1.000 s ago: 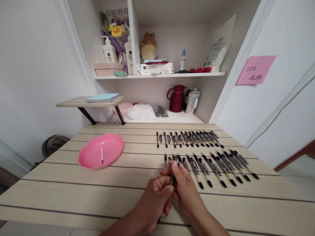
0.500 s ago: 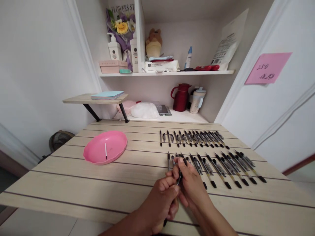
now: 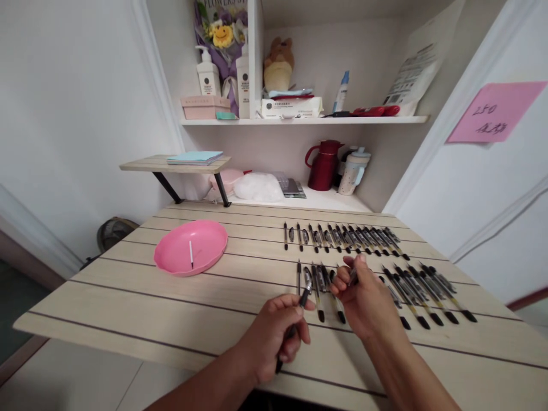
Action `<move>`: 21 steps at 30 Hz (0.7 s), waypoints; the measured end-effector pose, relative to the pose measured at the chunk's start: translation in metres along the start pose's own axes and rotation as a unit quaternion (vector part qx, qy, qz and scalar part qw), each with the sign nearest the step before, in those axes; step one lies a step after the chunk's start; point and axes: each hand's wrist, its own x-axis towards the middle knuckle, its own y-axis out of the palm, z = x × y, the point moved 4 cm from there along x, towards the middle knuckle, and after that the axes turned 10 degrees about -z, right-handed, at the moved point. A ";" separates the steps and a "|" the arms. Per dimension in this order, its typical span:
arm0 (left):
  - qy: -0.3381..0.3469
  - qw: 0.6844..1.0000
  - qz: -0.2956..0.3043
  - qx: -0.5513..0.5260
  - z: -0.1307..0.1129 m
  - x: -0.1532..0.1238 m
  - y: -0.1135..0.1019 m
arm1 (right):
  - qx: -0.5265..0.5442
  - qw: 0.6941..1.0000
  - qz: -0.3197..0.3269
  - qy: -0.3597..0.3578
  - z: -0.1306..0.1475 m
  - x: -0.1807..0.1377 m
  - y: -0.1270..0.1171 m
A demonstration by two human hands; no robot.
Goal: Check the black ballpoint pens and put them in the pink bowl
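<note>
My left hand (image 3: 280,337) is closed around a black pen (image 3: 292,330) above the near edge of the table. The pen tilts up to the right, its upper end poking out past my thumb. To its right, my right hand (image 3: 366,297) is curled shut on a small dark piece that looks like a pen cap (image 3: 353,278), mostly hidden by my fingers. It hovers over the near row of pens (image 3: 417,297), covering its middle. Behind that lies a far row of pens (image 3: 355,237), with loose caps (image 3: 291,234) set between some of them.
A pink scalloped dish (image 3: 171,265) on the left holds a thin white stick (image 3: 191,254) with a dark tip. Behind the table stand a small raised shelf (image 3: 145,164), a red jug (image 3: 323,165) and a pale tumbler (image 3: 353,174). A pink note (image 3: 496,113) is on the right wall.
My hands were together on the pen and are now apart. The right one moved right and up with the small dark piece; the left kept the pen. The view shifted slightly.
</note>
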 end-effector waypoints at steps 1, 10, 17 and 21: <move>0.009 1.000 -0.013 -0.007 -0.004 0.001 -0.004 | -0.018 1.000 0.005 0.008 0.000 0.002 -0.001; 0.006 0.996 -0.066 -0.051 -0.029 0.014 -0.025 | -0.177 0.983 0.044 0.035 0.004 0.011 -0.002; 0.020 0.997 -0.060 -0.044 -0.049 0.035 -0.026 | -0.270 0.955 0.123 0.027 -0.001 0.014 0.014; 0.012 0.994 -0.097 -0.041 -0.044 0.048 -0.035 | -0.275 0.952 0.130 0.023 -0.004 0.017 0.024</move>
